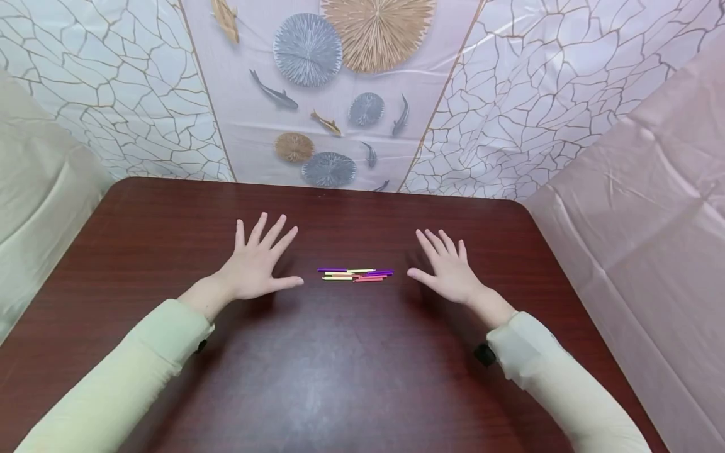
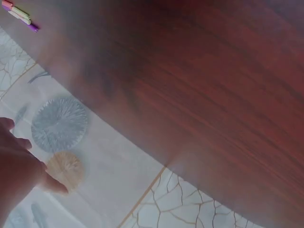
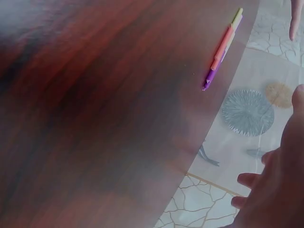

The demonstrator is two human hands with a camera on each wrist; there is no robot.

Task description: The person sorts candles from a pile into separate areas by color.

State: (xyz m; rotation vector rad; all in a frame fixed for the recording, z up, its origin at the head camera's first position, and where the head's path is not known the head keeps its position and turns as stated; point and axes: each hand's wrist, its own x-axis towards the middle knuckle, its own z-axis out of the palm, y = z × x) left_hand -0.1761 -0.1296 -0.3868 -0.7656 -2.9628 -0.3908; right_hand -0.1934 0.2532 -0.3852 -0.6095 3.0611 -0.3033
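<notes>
A small bundle of thin sticks, purple, pale yellow and coral red, lies roughly crosswise on the dark wooden table. Left of the bundle, my left hand is held over the table with fingers spread and thumb pointing toward the sticks. My right hand mirrors it on the other side, fingers fanned, thumb toward the bundle. Neither hand holds anything, and both cast shadows on the wood. In the right wrist view the sticks overlap one another lengthwise; the left wrist view catches only one end of the bundle.
Behind the table's far edge hangs a patterned backdrop with discs and fish. Pale padded fabric walls stand at the left and right. A dark band shows under the right sleeve.
</notes>
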